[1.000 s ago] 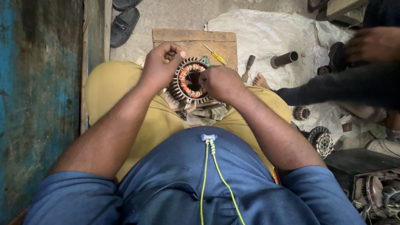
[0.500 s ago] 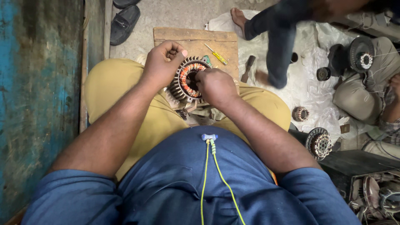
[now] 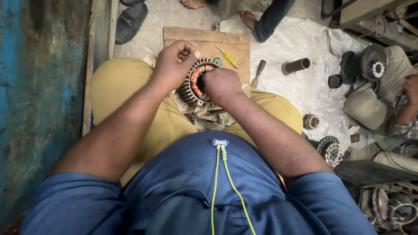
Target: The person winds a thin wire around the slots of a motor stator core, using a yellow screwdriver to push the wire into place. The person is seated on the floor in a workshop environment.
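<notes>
Left hand (image 3: 174, 61): clenched on the upper left rim of the round metal motor stator with copper windings (image 3: 196, 85), fingers (image 3: 185, 52) curled tight over its edge; it has kept this grip through the last second.
Right hand (image 3: 222, 85): closed into a fist at the stator's open centre, knuckles up; whether the fingers pinch a wire or only press inside cannot be told, since the back of the hand hides them.
Stator place: it rests in the person's lap against the mustard-yellow trousers (image 3: 126, 87), tilted toward the head camera, just in front of the flat wooden board (image 3: 209, 39) on the floor.
On the board: a small screwdriver with a yellow and green handle (image 3: 229, 58) lies at a slant near the stator's far edge, not touching it.
Right of the board: a dark-handled tool (image 3: 258, 72) and a short grey metal tube (image 3: 296, 66) lie on the crumpled white plastic sheet (image 3: 305, 95).
Other motor parts: a small wound rotor (image 3: 311, 122) and a round finned metal end cover (image 3: 329, 151) sit on the floor near the right knee.
Change from earlier: the other person's bare foot and dark blue trouser leg (image 3: 265, 19) now stand at the sheet's far edge, farther from the board than half a second ago.
Unchanged: the black sandal (image 3: 130, 19) by the blue painted wall (image 3: 30, 95) lies where it was.
</notes>
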